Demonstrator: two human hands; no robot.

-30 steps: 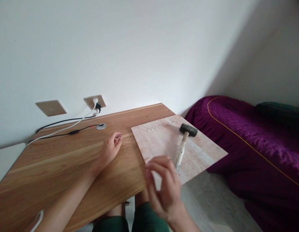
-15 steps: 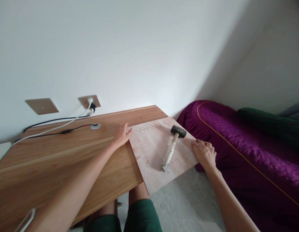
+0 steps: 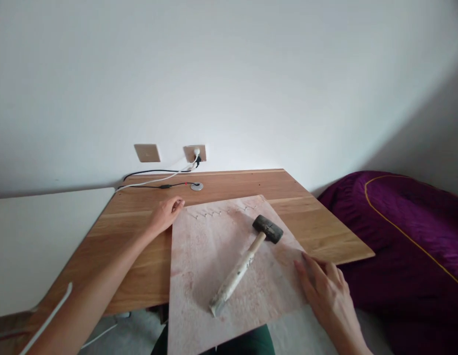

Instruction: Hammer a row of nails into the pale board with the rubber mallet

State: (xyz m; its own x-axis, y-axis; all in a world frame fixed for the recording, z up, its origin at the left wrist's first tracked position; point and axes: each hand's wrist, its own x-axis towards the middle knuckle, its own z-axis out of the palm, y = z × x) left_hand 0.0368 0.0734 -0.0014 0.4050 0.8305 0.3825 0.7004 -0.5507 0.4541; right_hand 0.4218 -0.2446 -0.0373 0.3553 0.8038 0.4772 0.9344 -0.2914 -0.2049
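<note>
A pinkish stone tile (image 3: 206,256) lies on the wooden desk (image 3: 140,236) and overhangs its near edge. On the tile rests a rubber mallet (image 3: 245,264) with a black head and a worn pale handle. My left hand (image 3: 165,214) grips the tile's far left corner, fingers curled on the edge. My right hand (image 3: 323,291) holds the tile's right edge, fingers laid along it.
A purple bedspread (image 3: 409,236) fills the right side, close to the desk's right edge. At the desk's back, black and white cables (image 3: 155,180) run from a wall socket (image 3: 194,153) past a round metal grommet (image 3: 196,186). A white surface (image 3: 36,236) adjoins the desk's left.
The tile, with the mallet on it, has slid left from the desk's right end to the desk's middle. Both hands moved with it. My view has turned left.
</note>
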